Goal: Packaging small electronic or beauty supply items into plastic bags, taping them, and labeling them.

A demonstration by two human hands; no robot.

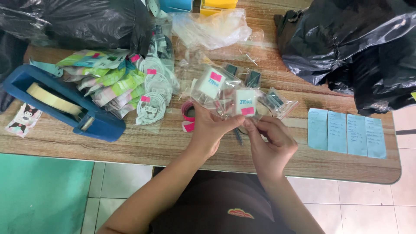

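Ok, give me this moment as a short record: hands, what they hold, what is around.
left hand: pinching a clear bag with a small white charger inside
right hand: pinching the same bag's lower edge
left of hands: blue tape dispenser, coiled white cables
right of hands: four pale blue paper slips
far corners: black plastic bags
surface: wooden table

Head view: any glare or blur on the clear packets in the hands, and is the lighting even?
Head view: even daylight with soft shadows; the clear packet between left hand and right hand shows mild sheen, slightly soft. Strong highlights on the black bags. The table edge bows, showing wide-angle distortion. The blue tape dispenser is sharp.
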